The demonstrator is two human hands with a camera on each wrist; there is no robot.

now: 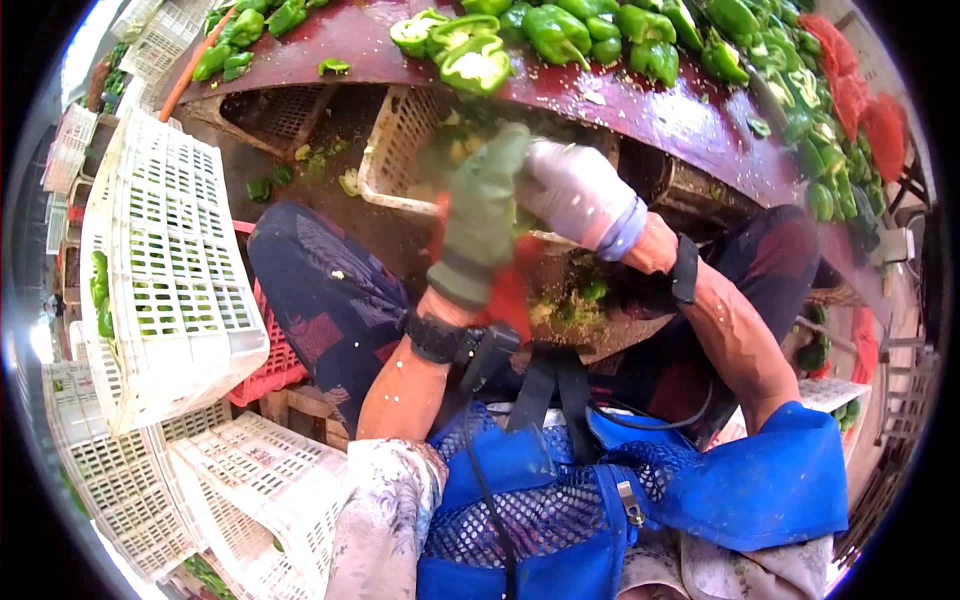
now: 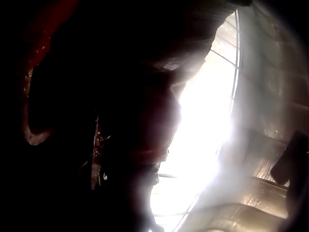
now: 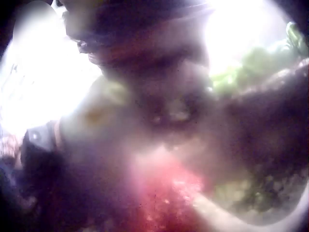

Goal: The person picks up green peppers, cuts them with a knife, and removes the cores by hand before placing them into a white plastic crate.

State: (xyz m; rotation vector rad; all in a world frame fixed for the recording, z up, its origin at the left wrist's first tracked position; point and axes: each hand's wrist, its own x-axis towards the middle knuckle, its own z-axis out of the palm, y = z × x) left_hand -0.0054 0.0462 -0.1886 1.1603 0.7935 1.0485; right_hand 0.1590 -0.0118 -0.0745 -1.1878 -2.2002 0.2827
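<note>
My left hand (image 1: 478, 210), in a green glove, and my right hand (image 1: 582, 192), in a pale lavender glove, meet in front of me, blurred by motion. The right fingers look bent toward the left hand. I cannot tell what the hands hold, since gloves and blur cover it. Below and behind them is a dirty white plastic crate (image 1: 378, 165), with pale green scraps inside. Just past the hands, cut-open green bell peppers (image 1: 476, 64) and whole green bell peppers (image 1: 556, 36) lie on a dark red table (image 1: 340, 52). Both wrist views are too dark or hazy to show the hands.
White slatted crates stand at my left, one upright crate (image 1: 180, 270) close to my knee and a tipped crate (image 1: 265, 490) lower down. A red crate (image 1: 268, 350) is beside my leg. Red mesh bags (image 1: 880, 135) lie at the far right. Pepper scraps (image 1: 575, 305) lie between my knees.
</note>
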